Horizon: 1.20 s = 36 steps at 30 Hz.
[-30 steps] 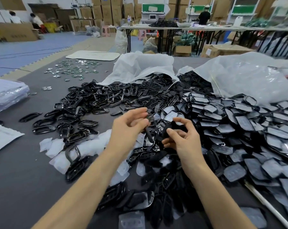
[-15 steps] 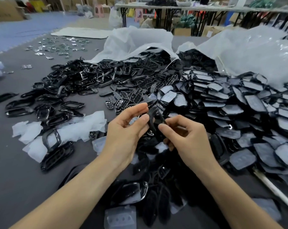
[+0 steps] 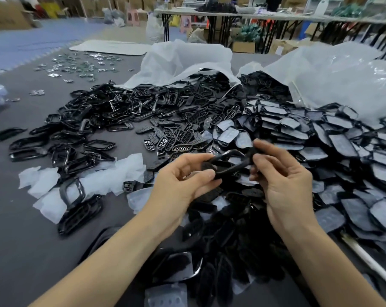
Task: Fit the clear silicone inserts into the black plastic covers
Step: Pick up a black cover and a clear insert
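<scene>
Curled fingers and thumb of the left hand [image 3: 178, 185] pinch one end of a black cover [image 3: 229, 161] at the frame's centre, while the right hand [image 3: 285, 187] pinches the other end. Clear inserts [image 3: 112, 173] lie scattered at centre left on the grey table [image 3: 21, 240].

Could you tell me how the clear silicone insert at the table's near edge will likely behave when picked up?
The clear silicone insert looks thin and translucent, so it is probably light and floppy. Nearby, similar inserts lie draped and overlapping, suggesting it will sag if held by one edge. Lying flat, it should not roll.
</scene>
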Motion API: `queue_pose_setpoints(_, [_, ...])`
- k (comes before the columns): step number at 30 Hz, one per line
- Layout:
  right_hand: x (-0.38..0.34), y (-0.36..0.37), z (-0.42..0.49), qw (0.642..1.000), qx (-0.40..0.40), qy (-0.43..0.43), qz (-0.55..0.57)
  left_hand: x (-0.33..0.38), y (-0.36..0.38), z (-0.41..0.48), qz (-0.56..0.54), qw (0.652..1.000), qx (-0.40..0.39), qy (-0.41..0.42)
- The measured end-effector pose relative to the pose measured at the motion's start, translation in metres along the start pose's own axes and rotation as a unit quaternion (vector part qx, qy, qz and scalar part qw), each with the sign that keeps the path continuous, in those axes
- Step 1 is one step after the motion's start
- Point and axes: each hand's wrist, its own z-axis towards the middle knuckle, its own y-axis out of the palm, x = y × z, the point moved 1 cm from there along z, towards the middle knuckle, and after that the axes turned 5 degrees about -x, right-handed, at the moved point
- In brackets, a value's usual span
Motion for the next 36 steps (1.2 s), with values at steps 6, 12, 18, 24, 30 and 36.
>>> queue_pose_setpoints(6, [0.0035, 0.0074, -0.0048, 1.0, -0.017, 0.016, 0.017, -0.0005, -0.0029, 0.0031, -0.057, 0.997, 0.053, 0.004])
queue_pose_setpoints(12, [0.0036, 0.0073, -0.0042, 0.995, -0.01, 0.067, 0.071, 0.0029, -0.0048, 0.0042, -0.108, 0.991, 0.072, -0.017])
queue_pose_setpoints(18, [0.0062, 0.0051, -0.001, 0.986, 0.029, 0.132, 0.095, 0.008, -0.0062, 0.0057, -0.157, 0.981, 0.107, -0.033])
queue_pose_setpoints(24, [0.0076, 0.0053, -0.0004, 0.984, 0.038, 0.148, 0.093, 0.0069, -0.0073, 0.0052, -0.158, 0.98, 0.108, -0.046])
queue_pose_setpoints(30, [0.0073, 0.006, -0.0009, 0.984, 0.03, 0.149, 0.089, 0.0048, -0.0079, 0.0065, -0.164, 0.98, 0.105, -0.047])
queue_pose_setpoints(36, [0.008, 0.0051, -0.0006, 0.983, 0.033, 0.154, 0.092, 0.0041, -0.0087, 0.0067, -0.167, 0.979, 0.11, -0.046])
